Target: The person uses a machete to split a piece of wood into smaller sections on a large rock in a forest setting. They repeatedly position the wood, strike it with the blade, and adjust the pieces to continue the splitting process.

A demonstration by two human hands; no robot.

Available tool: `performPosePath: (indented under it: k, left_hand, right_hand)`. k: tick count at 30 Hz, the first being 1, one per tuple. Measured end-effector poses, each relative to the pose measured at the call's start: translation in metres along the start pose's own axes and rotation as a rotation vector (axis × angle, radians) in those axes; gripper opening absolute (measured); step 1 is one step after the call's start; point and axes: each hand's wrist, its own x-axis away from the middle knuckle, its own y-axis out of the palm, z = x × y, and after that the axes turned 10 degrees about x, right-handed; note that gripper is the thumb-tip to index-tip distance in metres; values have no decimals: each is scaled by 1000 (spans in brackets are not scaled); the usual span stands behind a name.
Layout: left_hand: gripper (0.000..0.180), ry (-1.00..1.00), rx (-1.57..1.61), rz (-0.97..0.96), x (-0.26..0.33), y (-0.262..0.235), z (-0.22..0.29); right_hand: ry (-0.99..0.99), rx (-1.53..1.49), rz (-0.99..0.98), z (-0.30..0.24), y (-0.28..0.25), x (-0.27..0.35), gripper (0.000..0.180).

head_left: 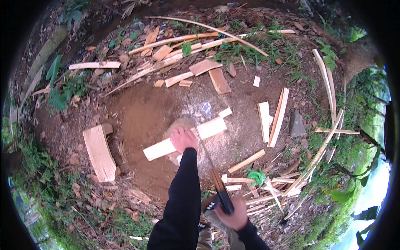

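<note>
A pale wooden board [213,127] lies slanted across a round stump [182,123]. My left hand [183,140] grips it from above, pressing it onto the stump, with its fingers curled over the far edge. My right hand [234,213] is closed around the black handle of a long, thin-bladed saw [206,153]. The blade, seen nearly edge-on, crosses the board just right of my left hand, its tip reaching past the far edge. How deep it sits in the wood I cannot tell. A small offcut [225,112] is by the board's right end.
Pale sawdust covers the soil right of the stump. A thick plank [99,153] lies at left. Two narrow pieces [278,117] rest at right, near a grey stone [297,124]. Long strips [175,39] line the far side. Scrap wood [266,196] and a green crumpled thing [256,177] lie near right.
</note>
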Motion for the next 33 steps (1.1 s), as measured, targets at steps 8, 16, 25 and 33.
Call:
performPosePath:
  k: [8,16,25,33]
  left_hand:
    - [24,-25,7,-24,-5,-3,11]
    - [23,-28,5,-36,-1,-3,4]
    - [22,-1,-18,-4,-4,-7,1]
    - [21,-20,4,-8,0,-5,8]
  right_hand:
    - [13,-2,-51,9,23,-57,33]
    - [88,-86,-83,11,-7,19,23]
    - [34,-86,-78,19,-15,38,23]
    - [-18,24,-81,21,19,-35,27]
